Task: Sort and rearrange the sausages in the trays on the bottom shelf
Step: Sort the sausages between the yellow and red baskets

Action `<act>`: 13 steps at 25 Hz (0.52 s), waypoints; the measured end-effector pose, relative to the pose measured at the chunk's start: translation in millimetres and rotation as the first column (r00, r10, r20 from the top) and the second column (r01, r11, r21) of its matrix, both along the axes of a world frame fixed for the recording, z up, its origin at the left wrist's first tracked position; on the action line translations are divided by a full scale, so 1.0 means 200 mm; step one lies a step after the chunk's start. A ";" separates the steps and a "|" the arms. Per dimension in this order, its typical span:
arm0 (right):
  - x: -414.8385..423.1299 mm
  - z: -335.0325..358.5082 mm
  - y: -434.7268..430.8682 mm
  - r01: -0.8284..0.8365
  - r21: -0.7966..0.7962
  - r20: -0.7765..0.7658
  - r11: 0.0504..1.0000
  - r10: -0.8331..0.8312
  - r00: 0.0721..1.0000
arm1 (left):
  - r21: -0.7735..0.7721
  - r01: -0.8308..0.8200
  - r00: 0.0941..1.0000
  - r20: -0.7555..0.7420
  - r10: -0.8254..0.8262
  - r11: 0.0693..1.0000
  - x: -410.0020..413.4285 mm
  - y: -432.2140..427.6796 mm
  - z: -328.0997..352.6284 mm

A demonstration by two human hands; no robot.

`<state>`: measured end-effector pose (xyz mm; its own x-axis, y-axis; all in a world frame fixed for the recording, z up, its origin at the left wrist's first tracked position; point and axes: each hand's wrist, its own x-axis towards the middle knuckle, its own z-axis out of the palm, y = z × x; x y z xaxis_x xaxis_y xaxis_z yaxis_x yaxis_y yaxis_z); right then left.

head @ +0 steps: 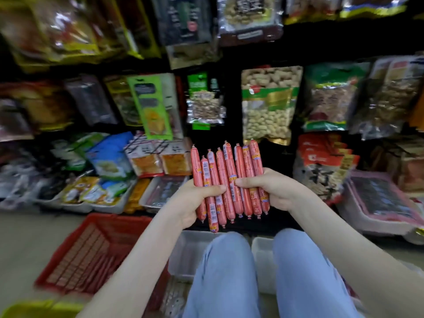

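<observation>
Several red-wrapped sausages (226, 166) with barcode labels stand side by side in a fan, held up in front of the shelves. My left hand (197, 200) grips the left half of the bunch, its thumb across the front. My right hand (266, 191) grips the right half in the same way. A white tray (146, 196) with dark packets sits on the bottom shelf behind my left hand. Two pale plastic trays (185, 253) lie on the floor by my knees, partly hidden by my legs.
A red plastic basket (91, 251) stands on the floor at the left. More trays of snack packets (91, 193) line the bottom shelf, with a pink-rimmed tray (378, 203) at the right. Bags of nuts (268, 111) and snacks hang above.
</observation>
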<state>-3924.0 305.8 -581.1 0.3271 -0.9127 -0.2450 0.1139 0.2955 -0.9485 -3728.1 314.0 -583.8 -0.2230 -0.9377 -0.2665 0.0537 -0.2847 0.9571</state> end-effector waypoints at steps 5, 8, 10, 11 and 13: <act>0.25 0.00 -0.08 -0.226 -0.009 0.012 0.974 0.226 0.974 | -0.006 -0.222 0.975 -0.013 0.222 0.975 0.21 0.15 0.03; 0.41 0.00 -0.13 -0.332 -0.012 0.016 0.943 0.333 0.943 | 0.002 -0.369 0.929 -0.003 0.369 0.929 0.30 0.22 0.02; 0.54 -0.01 -0.14 -0.379 -0.008 0.029 0.925 0.379 0.925 | 0.023 -0.465 0.885 0.013 0.465 0.885 0.37 0.29 0.01; 0.61 -0.03 -0.14 -0.397 -0.001 0.035 0.918 0.397 0.917 | 0.028 -0.496 0.868 0.016 0.496 0.868 0.41 0.32 0.00; 0.77 -0.06 -0.11 -0.452 0.006 0.037 0.892 0.451 0.892 | 0.027 -0.560 0.829 0.020 0.559 0.828 0.51 0.40 -0.03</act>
